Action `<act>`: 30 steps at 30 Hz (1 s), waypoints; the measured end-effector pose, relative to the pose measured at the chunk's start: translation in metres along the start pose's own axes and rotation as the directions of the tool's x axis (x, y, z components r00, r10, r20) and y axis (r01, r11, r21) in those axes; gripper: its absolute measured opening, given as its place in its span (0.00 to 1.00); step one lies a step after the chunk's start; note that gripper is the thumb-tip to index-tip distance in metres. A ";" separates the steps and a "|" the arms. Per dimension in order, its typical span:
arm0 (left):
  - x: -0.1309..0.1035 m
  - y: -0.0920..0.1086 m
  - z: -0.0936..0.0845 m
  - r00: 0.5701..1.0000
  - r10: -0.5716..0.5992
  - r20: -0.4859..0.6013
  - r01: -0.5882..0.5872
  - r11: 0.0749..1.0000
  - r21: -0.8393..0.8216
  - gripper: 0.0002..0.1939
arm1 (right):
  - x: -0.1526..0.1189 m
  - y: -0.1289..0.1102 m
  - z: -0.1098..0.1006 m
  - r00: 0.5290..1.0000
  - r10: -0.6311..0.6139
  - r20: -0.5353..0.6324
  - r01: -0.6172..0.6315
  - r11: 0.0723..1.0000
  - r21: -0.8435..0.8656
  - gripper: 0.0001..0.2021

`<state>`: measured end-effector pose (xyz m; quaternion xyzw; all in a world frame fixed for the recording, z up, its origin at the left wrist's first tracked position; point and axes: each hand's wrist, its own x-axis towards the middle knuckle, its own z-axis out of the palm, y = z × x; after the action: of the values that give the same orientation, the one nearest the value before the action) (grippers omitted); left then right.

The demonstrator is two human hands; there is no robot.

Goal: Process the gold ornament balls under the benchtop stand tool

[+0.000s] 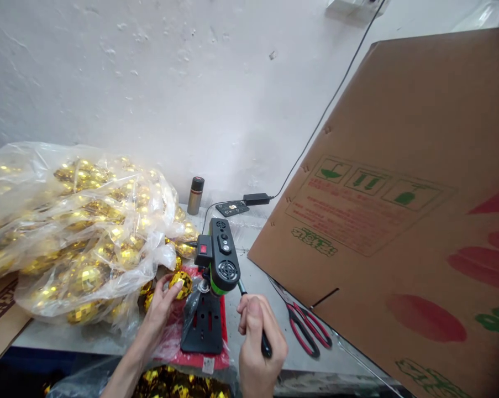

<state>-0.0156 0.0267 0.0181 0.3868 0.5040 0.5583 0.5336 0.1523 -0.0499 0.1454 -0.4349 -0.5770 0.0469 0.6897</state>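
A shiny gold mirrored ball (pixel 180 284) is held in the fingers of my left hand (pixel 163 304), just left of a small black bench machine (pixel 224 254). My right hand (pixel 259 337) is wrapped round a black-ended lever (pixel 266 347) on the machine's right side. The machine's slotted black base plate (pixel 202 331) rests on a red mat (pixel 223 356). Left of it, a large clear plastic bag (pixel 150 226) bulges with gold balls. More gold balls (pixel 170 384) lie below the table's front edge.
A big cardboard box (pixel 357 193) leans over the right side. Red-handled scissors (pixel 309 329) lie beside it. Behind the machine are a dark canister (pixel 195 195), a phone-like black item (pixel 232 208) and a power adapter (pixel 256 199) with a cable running up the wall.
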 end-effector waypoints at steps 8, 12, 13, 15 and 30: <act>-0.035 -0.051 0.018 0.995 0.092 -0.049 -0.082 0.978 0.190 0.40 | -0.001 -0.001 -0.003 0.999 -0.016 0.040 0.017 1.000 -0.021 0.17; -0.037 -0.065 0.015 0.960 0.276 0.042 -0.263 0.847 0.461 0.31 | -0.003 0.000 -0.005 0.998 -0.030 0.064 0.032 0.999 -0.032 0.17; -0.037 -0.067 0.015 0.947 0.314 0.069 -0.306 0.810 0.500 0.29 | -0.003 -0.001 -0.005 0.998 -0.032 0.062 0.034 0.999 -0.033 0.17; -0.037 -0.070 0.013 0.920 0.373 0.122 -0.374 0.743 0.555 0.27 | -0.003 -0.001 -0.005 0.998 -0.039 0.051 0.040 0.999 -0.036 0.17; -0.026 -0.054 0.022 0.829 0.394 0.398 -0.558 0.518 0.649 0.24 | -0.004 -0.001 -0.008 0.995 -0.069 0.068 0.072 0.996 -0.045 0.15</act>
<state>0.0199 -0.0002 -0.0279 0.7465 0.5033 0.3858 0.2017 0.1573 -0.0573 0.1432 -0.4288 -0.6154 0.0232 0.6609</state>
